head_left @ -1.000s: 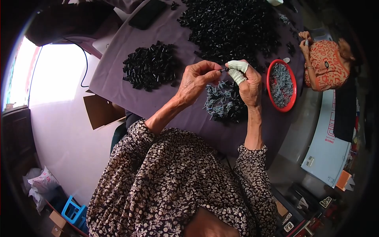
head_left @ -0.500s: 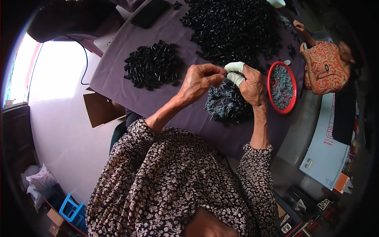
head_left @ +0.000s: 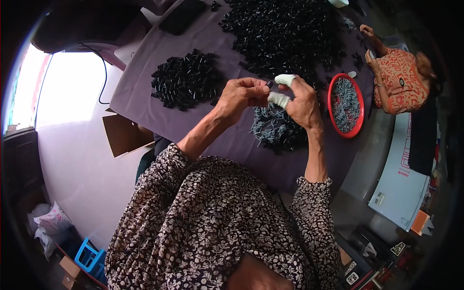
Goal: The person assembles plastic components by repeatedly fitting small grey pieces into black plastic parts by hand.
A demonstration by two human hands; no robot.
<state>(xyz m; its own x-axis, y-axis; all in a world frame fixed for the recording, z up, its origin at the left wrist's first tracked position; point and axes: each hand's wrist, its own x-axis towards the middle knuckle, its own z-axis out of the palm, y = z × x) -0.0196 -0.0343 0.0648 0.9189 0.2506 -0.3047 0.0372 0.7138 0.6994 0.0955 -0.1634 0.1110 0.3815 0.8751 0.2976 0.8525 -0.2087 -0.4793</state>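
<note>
Above the table, my left hand point(head_left: 240, 98) pinches a small black plastic piece point(head_left: 269, 84) between thumb and forefinger. Just to its right is my right hand point(head_left: 305, 104), its thumb and forefinger wrapped in white finger covers and spread apart around the piece's end, with nothing plainly held between them. Beneath both hands lies a mixed heap of small grey pins point(head_left: 270, 126) and black pieces. A smaller pile of black pieces point(head_left: 186, 79) sits to the left, and a large pile point(head_left: 285, 36) spreads across the far side.
A red bowl point(head_left: 331, 108) of grey pins stands to the right on the purple tablecloth point(head_left: 159, 116). Beyond it, another person point(head_left: 398, 79) in an orange patterned top works at the table. A dark flat object point(head_left: 182, 17) lies far left; a cardboard box point(head_left: 123, 133) stands below the left edge.
My right hand's covered thumb and forefinger have parted and drawn slightly back from the left fingertips. The left hand has shifted a little left, and the black piece now shows.
</note>
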